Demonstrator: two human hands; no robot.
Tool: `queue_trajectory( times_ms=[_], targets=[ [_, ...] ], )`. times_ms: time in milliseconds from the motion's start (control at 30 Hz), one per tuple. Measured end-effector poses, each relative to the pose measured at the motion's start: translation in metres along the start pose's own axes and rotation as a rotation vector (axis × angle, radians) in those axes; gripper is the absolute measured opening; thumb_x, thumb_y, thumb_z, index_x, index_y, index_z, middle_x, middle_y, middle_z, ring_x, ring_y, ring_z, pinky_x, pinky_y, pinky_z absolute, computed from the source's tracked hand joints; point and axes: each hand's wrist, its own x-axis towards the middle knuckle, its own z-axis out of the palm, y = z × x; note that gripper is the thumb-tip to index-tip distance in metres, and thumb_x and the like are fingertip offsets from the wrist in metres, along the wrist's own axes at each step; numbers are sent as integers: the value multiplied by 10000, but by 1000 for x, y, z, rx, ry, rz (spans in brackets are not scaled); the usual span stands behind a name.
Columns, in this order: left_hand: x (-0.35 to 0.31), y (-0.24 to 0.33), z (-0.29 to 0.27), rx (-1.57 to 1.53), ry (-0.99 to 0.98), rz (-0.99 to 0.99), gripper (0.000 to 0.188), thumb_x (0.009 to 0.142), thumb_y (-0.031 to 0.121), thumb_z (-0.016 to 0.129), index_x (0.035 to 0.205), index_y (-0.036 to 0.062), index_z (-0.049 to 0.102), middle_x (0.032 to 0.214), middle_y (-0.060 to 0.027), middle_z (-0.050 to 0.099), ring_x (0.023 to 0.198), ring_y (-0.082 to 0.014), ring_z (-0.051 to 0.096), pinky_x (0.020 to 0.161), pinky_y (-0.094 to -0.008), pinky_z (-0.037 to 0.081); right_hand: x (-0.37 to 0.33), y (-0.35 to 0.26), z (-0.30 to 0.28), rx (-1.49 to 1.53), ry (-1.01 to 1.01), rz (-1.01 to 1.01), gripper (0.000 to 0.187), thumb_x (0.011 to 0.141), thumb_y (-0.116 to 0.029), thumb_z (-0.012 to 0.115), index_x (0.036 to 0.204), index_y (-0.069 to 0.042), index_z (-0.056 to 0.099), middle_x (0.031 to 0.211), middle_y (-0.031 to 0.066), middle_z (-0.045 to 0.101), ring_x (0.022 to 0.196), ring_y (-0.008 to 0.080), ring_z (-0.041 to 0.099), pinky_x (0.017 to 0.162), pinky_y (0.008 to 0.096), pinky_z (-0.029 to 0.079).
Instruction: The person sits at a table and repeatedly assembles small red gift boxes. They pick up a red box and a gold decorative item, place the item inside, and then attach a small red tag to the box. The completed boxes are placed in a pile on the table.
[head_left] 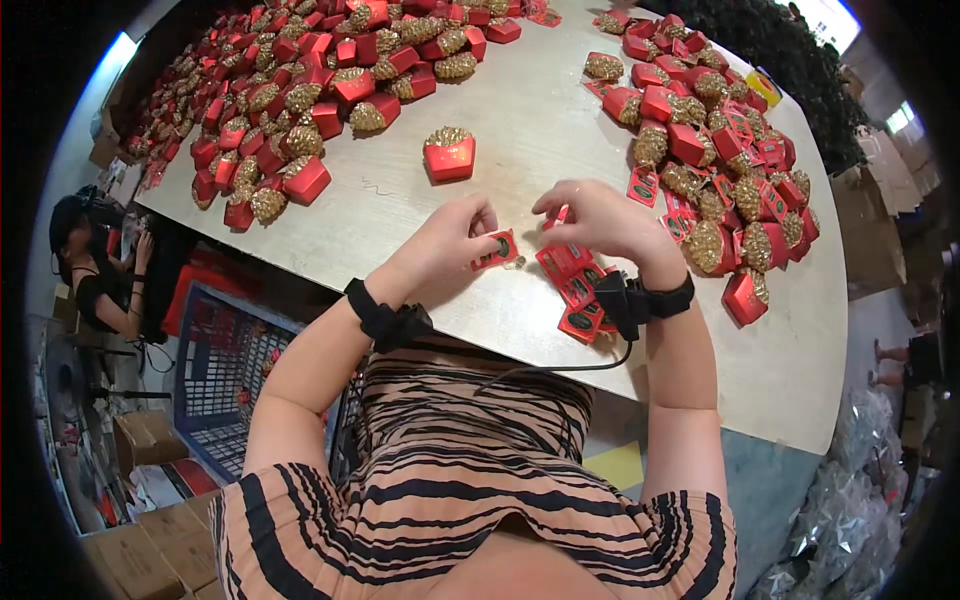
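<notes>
Left hand [450,245] pinches a small red tag [495,250] (fingers closed on it); right hand [600,220] hovers half-curled, empty, above the worktop [540,130].

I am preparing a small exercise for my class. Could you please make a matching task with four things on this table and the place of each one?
Things:
1. small red tag
2. single red and gold ornament
3. stack of red tags
4. large heap of red and gold ornaments

Places:
A. far left part of the table
B. alone, mid-table, beyond both hands
C. pinched in the left hand
D. under the right hand, near the table edge

Pairs: 1-C, 2-B, 3-D, 4-A
</notes>
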Motion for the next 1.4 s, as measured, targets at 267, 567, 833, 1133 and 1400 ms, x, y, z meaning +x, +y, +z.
queue_trajectory(
  times_ms=[267, 567, 833, 1133, 1400],
  targets=[
    [11, 26, -5, -469, 117, 85, 192, 806, 77, 636, 924, -3, 507, 778, -51, 593, 695, -95, 578, 613, -214, 462, 6, 4, 6, 301, -104, -18, 330, 750, -103, 661, 1053, 17, 611, 767, 62, 647, 642, 111, 563, 638, 258, 465],
    [12, 25, -8, -682, 247, 42, 200, 838, 80, 611, 998, 1, 522, 844, -53, 613, 743, -93, 589, 679, -212, 471, 2, 4, -13, 808, 164, 59, 186, 812, -62, 611, 952, 61, 612, 710, 67, 628, 598, 96, 618, 549, 215, 481],
    [6, 23, -2, -855, 196, -50, 193, 843, 89, 609, 1003, 24, 523, 875, -49, 619, 783, -98, 599, 713, -220, 486, 3, 3, -9, 1219, 152, -53, 238, 781, -21, 642, 997, 62, 586, 800, 104, 628, 677, 168, 640, 625, 250, 509],
    [21, 17, -16, -370, 187, -44, 313, 836, 233, 624, 1055, 27, 540, 868, -49, 604, 785, -125, 570, 720, -270, 468, 2, -4, -9, 1323, 253, 1, 253, 846, -28, 563, 1079, 68, 580, 896, 142, 634, 699, 199, 661, 610, 245, 530],
    [63, 0, -48, 1017, 421, -119, 603, 694, 427, 715, 1094, 36, 491, 1057, -180, 504, 906, -360, 575, 756, -426, 499, 0, -8, -14, 1154, 357, 65, 337, 797, -15, 616, 1090, 23, 453, 849, 151, 627, 597, 164, 631, 507, 251, 515]
  ],
)
